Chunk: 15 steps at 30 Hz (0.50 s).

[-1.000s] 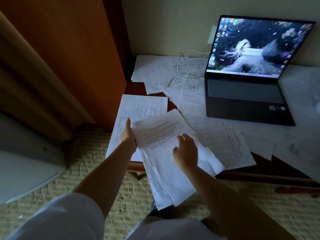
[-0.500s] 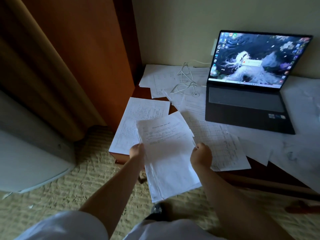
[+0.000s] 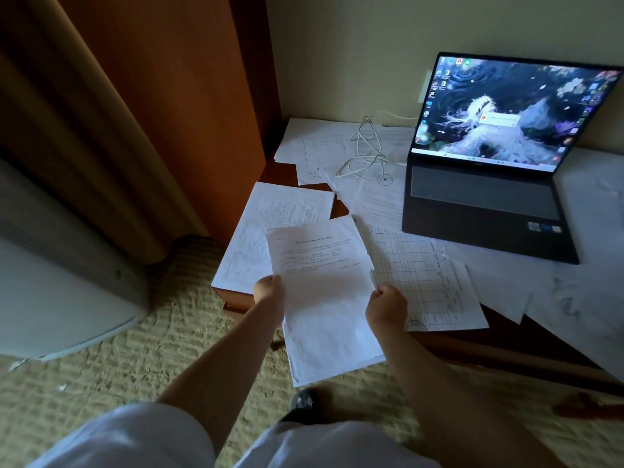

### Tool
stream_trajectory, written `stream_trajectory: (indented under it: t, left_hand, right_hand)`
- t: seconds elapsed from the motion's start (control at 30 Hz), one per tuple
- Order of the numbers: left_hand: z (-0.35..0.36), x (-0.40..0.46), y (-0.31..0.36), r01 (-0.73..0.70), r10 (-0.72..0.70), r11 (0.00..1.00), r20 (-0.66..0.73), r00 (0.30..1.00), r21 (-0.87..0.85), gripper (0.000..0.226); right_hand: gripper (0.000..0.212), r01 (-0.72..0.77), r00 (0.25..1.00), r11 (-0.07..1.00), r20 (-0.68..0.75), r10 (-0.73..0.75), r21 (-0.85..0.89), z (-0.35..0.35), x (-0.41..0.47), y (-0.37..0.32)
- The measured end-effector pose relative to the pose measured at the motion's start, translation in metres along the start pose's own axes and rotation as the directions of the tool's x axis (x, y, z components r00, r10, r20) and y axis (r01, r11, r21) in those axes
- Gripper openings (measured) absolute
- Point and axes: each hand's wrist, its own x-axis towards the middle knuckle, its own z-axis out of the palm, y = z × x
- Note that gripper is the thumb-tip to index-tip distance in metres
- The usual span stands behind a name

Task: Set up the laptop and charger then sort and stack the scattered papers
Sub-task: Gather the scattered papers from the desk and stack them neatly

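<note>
A: The table [image 3: 526, 358] is carrying everything here, pushed into the corner by the wooden wardrobe [image 3: 175, 106], and that is probably why the sheets are bunching up along its left end.

B: The laptop [image 3: 499, 170] is sitting open at the back right with its screen glowing, so I am judging that half of the job as done. It is resting partly on loose paper, mind you.

A: And the charger cable [image 3: 366, 153] is lying in white loops on the sheets just left of the laptop, running off towards the wall. Whether it is actually plugged into the machine, I cannot tell from here.

B: Now the papers. The scattered papers [image 3: 506, 285] are spreading across nearly the whole top; a gridded sheet [image 3: 418, 275] is lying just right of the hands and a form sheet [image 3: 280, 228] just left, overhanging the front edge.

A: The gathered stack [image 3: 324, 292] is being held up over that front edge, its lower part hanging out above the carpet [image 3: 162, 349].

B: That makes sense: held clear, the edges can be squared without dragging on the loose sheets.

A: The left hand [image 3: 268, 293] is gripping the stack's left edge, fingers curled round it.

B: And the right hand [image 3: 386, 307] is pinching the right edge, fist closed on the paper. One hand per side is keeping the pile from fanning out.
</note>
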Motion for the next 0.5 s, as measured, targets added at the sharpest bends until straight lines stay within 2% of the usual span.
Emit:
stream_trajectory:
  t: [0.3,0.33,0.37,0.4,0.43,0.47,0.5]
  left_hand:
    - [-0.001,-0.005,0.001,0.02,-0.02,0.999,0.005,1.0,-0.04,0.031]
    - [-0.002,-0.004,0.001,0.046,-0.047,0.995,-0.013,0.999,-0.087,0.027]
    - [-0.002,0.003,0.0,0.064,-0.066,0.996,-0.024,0.998,-0.063,0.024]
    - [0.0,0.005,-0.005,-0.026,0.029,0.981,-0.016,0.999,0.193,0.024]
    - [0.001,0.007,-0.012,-0.133,0.149,0.902,-0.006,0.989,0.41,0.027]
    - [0.0,0.008,-0.014,-0.168,0.19,0.877,-0.004,0.982,0.45,0.03]
    - [0.0,0.008,-0.013,-0.146,0.158,0.93,-0.009,0.987,0.338,0.032]
  right_hand:
    - [0.025,-0.012,1.0,0.999,-0.011,0.012,-0.037,-0.003,-0.002,-0.003]
    - [0.027,-0.023,1.0,0.999,-0.008,0.022,-0.04,-0.003,-0.002,-0.004]
    - [0.028,-0.029,1.0,0.999,-0.007,0.029,-0.042,-0.003,-0.002,-0.004]
    - [0.029,-0.03,1.0,0.998,-0.002,0.03,-0.048,-0.003,-0.002,-0.004]
    - [0.029,-0.023,1.0,0.998,0.004,0.024,-0.055,-0.002,-0.001,-0.004]
    - [0.028,-0.018,1.0,0.998,0.01,0.018,-0.06,-0.002,-0.001,-0.004]
    - [0.026,-0.008,1.0,0.998,0.015,0.009,-0.064,-0.002,0.0,-0.004]
